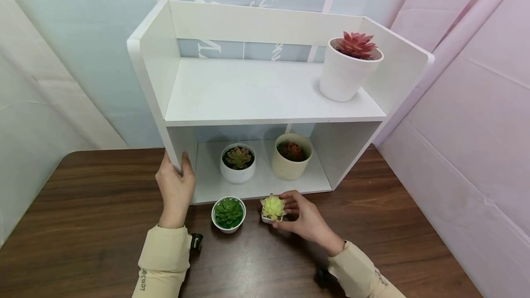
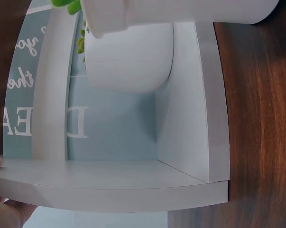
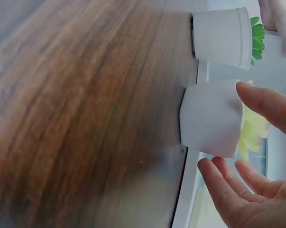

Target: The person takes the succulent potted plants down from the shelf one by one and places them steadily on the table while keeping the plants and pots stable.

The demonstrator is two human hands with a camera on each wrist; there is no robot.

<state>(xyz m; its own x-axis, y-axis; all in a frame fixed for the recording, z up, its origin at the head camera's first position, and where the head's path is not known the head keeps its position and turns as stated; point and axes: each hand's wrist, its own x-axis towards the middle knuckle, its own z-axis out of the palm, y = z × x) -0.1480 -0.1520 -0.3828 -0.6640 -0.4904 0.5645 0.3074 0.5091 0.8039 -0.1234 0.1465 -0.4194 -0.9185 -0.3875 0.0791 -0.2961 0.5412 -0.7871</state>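
Observation:
On the left, my left hand (image 1: 175,187) grips the lower front of the left side panel (image 1: 159,59) of a white two-tier shelf, thumb inside and fingers outside. My right hand (image 1: 304,217) is around a small yellow-green succulent (image 1: 273,206) in front of the shelf. In the right wrist view its angular white pot (image 3: 211,118) stands on the table; the thumb overlaps the rim, and the other fingers are spread beside the pot with a small gap. To its left is a green succulent (image 1: 228,213) in a round white pot (image 3: 221,38).
A red succulent (image 1: 357,46) in a tall white pot stands at the right of the upper tier (image 1: 248,88). On the lower tier are a white pot (image 1: 238,174) and a cream pot (image 1: 290,169), each with a succulent. Beneath is a dark wooden table (image 1: 91,210).

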